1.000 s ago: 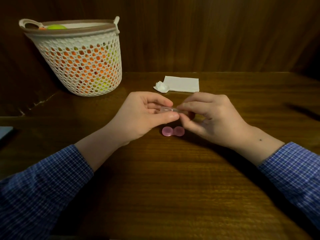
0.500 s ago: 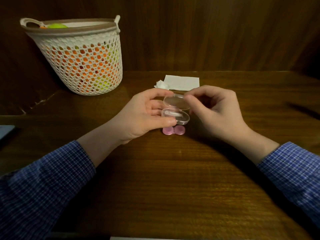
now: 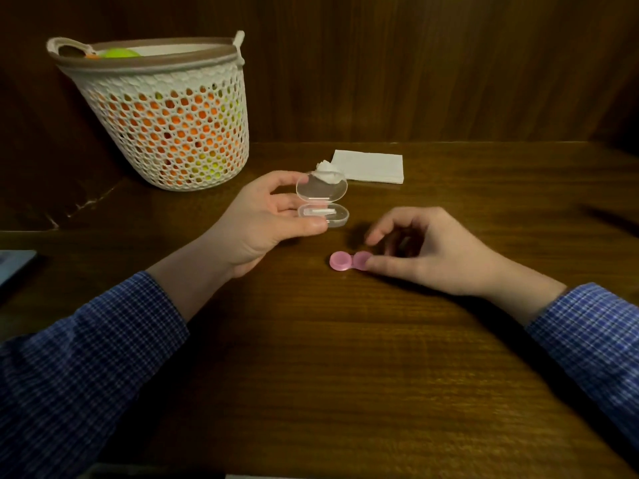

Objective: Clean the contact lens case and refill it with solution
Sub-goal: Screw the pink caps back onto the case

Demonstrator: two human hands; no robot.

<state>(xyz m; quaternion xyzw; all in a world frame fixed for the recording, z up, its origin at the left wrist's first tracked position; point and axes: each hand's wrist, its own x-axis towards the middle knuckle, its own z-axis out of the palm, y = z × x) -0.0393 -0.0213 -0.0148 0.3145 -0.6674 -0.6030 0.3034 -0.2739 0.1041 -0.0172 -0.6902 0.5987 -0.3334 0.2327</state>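
Two hands are at work at the middle of the frame, both coming out of blue checked sleeves. One clear plastic box [image 3: 323, 202] is there, with its lid standing open, and inside its lower half lies one small white piece. The left hand [image 3: 266, 219] grasps this box, thumb on the front edge and fingers behind it, and holds it a little above the table [image 3: 311, 357]. One pink contact lens case [image 3: 347, 261] with two round caps lies flat on the wood, just right of center. The right hand [image 3: 428, 250] is beside it with fingers loosely curled; the thumb tip touches the right cap, and I cannot tell if the other fingers touch the case.

In the upper left of the frame stands one white mesh basket [image 3: 166, 119], with orange and green things showing through the holes. Behind the box, near the center top of the table, lies one folded white tissue [image 3: 371, 165] and one crumpled white wad [image 3: 326, 171] just left of it; the open lid covers part of the wad.

Half a second ago the right hand was still at the lid of the box, and the box was held directly over the pink case. Now the right hand has come down to the case, and the box is further back and to the left.
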